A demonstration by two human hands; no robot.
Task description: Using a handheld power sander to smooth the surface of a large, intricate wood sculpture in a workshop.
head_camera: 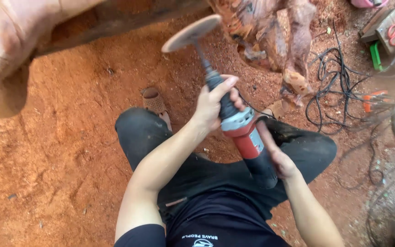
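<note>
My right hand [277, 158] wraps the red sander's [248, 137] rear body to steady its weight; my left hand [213, 103] clamps its black neck to steer. The sanding disc [192, 33] is raised over the sawdust floor [69, 137], near the carved red wood [270, 32].

Red sawdust floor [60, 151]; black cables [339, 91] tangled right; sandal [154, 100] beside knee.
</note>
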